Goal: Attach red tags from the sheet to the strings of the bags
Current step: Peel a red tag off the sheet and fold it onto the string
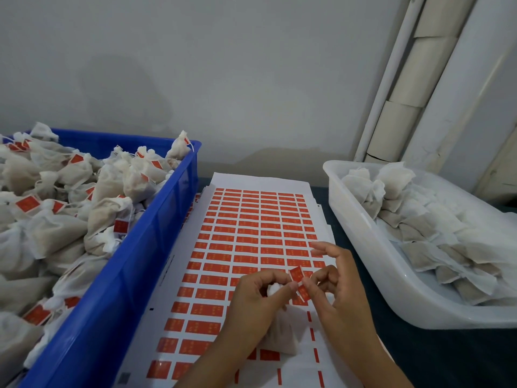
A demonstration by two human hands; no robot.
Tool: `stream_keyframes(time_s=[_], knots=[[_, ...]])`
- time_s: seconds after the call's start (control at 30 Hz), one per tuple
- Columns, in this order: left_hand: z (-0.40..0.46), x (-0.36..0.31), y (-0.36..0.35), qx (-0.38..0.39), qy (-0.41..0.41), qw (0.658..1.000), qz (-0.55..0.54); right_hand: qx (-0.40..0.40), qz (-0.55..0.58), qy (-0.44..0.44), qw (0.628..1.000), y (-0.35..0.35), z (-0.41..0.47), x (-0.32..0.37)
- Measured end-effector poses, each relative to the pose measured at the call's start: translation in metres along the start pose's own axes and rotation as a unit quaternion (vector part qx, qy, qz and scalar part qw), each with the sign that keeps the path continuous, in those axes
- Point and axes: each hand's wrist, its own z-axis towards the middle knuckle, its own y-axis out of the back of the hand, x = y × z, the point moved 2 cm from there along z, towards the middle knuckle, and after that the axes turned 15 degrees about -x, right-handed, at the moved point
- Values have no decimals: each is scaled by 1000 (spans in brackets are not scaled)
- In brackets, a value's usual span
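A white sheet (251,225) printed with rows of red tags lies on the table in front of me. Over its near right part my left hand (251,303) grips a small white cloth bag (279,337) by its gathered neck. My right hand (333,287) pinches a red tag (298,277) folded at the bag's string, thumb and forefinger closed on it, the other fingers spread. The two hands meet fingertip to fingertip at the tag. The string itself is hidden between the fingers.
A blue crate (134,275) on the left is heaped with white bags bearing red tags. A translucent white tub (372,247) on the right holds untagged bags. A grey wall and pale pipes stand behind. More sheets lie stacked under the top one.
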Motion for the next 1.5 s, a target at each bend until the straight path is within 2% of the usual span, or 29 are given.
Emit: stream_keyframes(time_s=[0.2,0.4,0.5,0.67,0.77,1.0,1.3,1.5], knots=[[1,3,2,-22,20,999,14,-5,-16,23,1000,1,1,-6],[2,4,2,-25,23,999,19,-22,-54,0,998,5,5,-15],[3,3,3,-27,34,999,2,10,-51,-5,999,8,8,-17],[3,3,3,-26,22,999,24,81,4,-73,994,5,6,-20],[3,3,4,-25,12,999,42,103,0,-64,993,3,6,-20],[3,2,2,-30,11,998,52,69,16,-15,997,5,8,-17],[4,4,3,-32,5,998,52,36,-26,54,998,7,7,-15],[4,4,3,-37,5,998,48,34,-15,17,999,6,9,-18]])
